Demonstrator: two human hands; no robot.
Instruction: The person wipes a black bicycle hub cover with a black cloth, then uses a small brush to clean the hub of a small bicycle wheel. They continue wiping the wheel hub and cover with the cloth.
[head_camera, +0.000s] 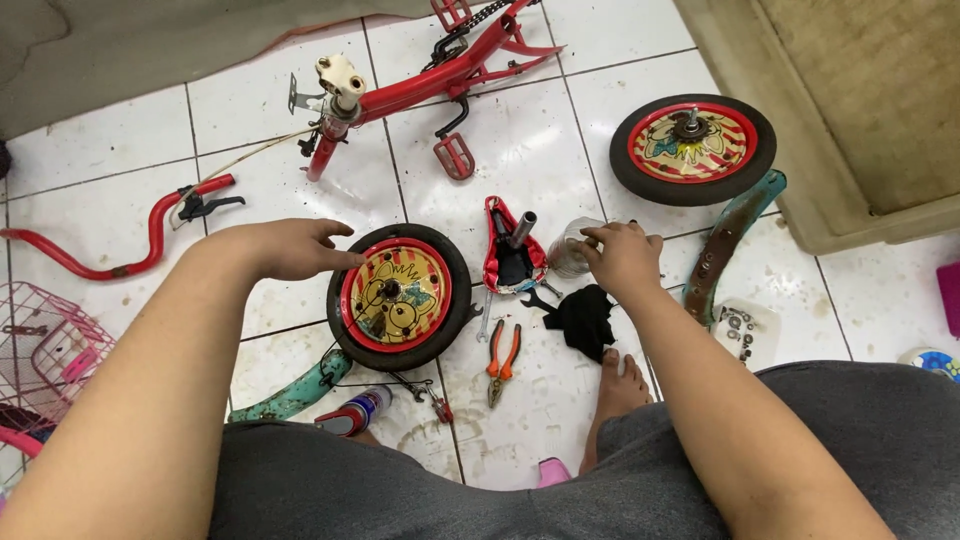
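Left hand (295, 248) rests at centre frame, fingers flat and together on the small wheel's (400, 297) tyre, steadying it on the tiles. Right hand (622, 258), just right, pinches the clear jar (570, 250) beside the upturned saddle (512, 258); pliers (502, 360) lie below.

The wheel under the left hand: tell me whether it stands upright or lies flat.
Flat. The wheel lies on its side on the tiled floor, decorated disc facing up, the left hand touching its tyre.
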